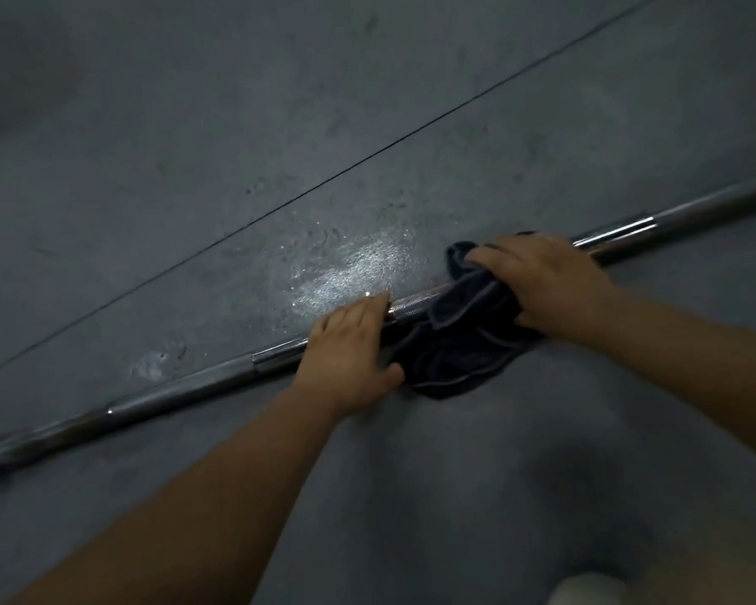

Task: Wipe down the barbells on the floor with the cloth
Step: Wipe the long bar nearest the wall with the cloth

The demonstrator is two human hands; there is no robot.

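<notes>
A long chrome barbell (201,379) lies on the grey floor, running from the lower left edge to the upper right. A dark blue cloth (455,338) is draped over its middle. My right hand (546,286) presses down on the cloth where it covers the bar, fingers curled into the fabric. My left hand (350,347) is wrapped over the bar just left of the cloth, thumb touching the cloth's edge. A short knurled stretch of bar shows between the two hands.
The dark rubber floor (367,102) has a thin seam (367,157) running diagonally behind the bar. A shiny patch (350,272) glints just beyond my left hand. A pale shape (585,589) sits at the bottom edge.
</notes>
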